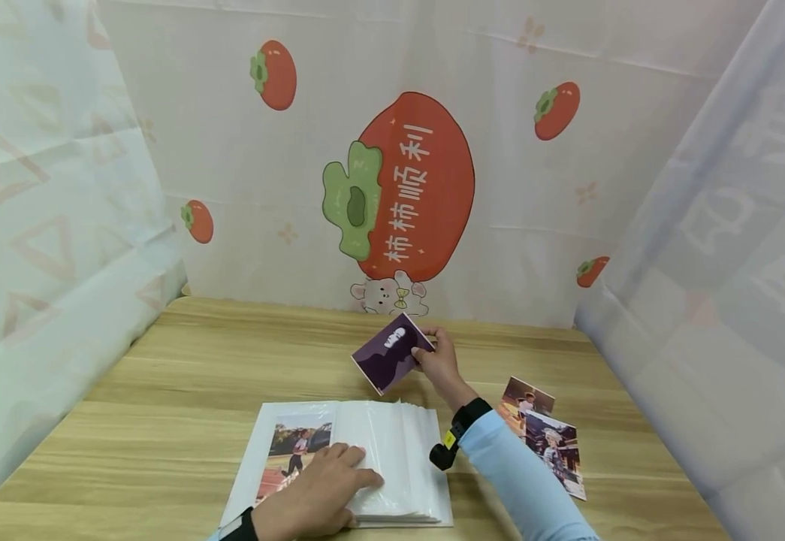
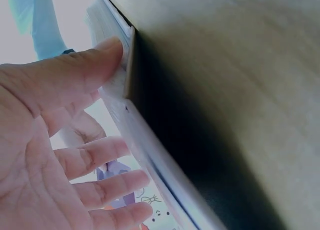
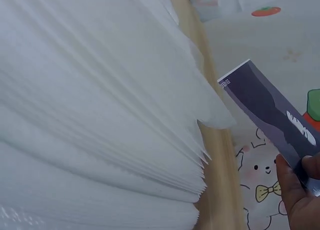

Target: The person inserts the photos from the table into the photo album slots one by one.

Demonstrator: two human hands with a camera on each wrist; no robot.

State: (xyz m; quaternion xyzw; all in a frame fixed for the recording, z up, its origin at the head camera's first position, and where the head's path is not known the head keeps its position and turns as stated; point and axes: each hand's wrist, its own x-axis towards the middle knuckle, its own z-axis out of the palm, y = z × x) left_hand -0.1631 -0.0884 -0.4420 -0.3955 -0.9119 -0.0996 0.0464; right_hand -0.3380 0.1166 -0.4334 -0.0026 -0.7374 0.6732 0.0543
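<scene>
An open photo album (image 1: 378,443) with clear-sleeved white pages lies at the front of the table. A photo of a person outdoors (image 1: 284,451) sits in its left page. My left hand (image 1: 321,488) rests on the album near the fold, fingers loosely extended; in the left wrist view its thumb (image 2: 107,53) touches the album's edge. Above and behind the album, my right hand (image 1: 438,361) pinches a dark purple photo card (image 1: 385,357) with a silhouette and a white patch, between thumb and fingers. The card (image 3: 270,108) is tilted in the air in the right wrist view.
Two more photos, one (image 1: 554,451) partly over the other (image 1: 523,398), lie on the wooden table (image 1: 182,391) to the right of the album. A printed cloth (image 1: 230,150) hangs behind the table, with cloth on both sides too.
</scene>
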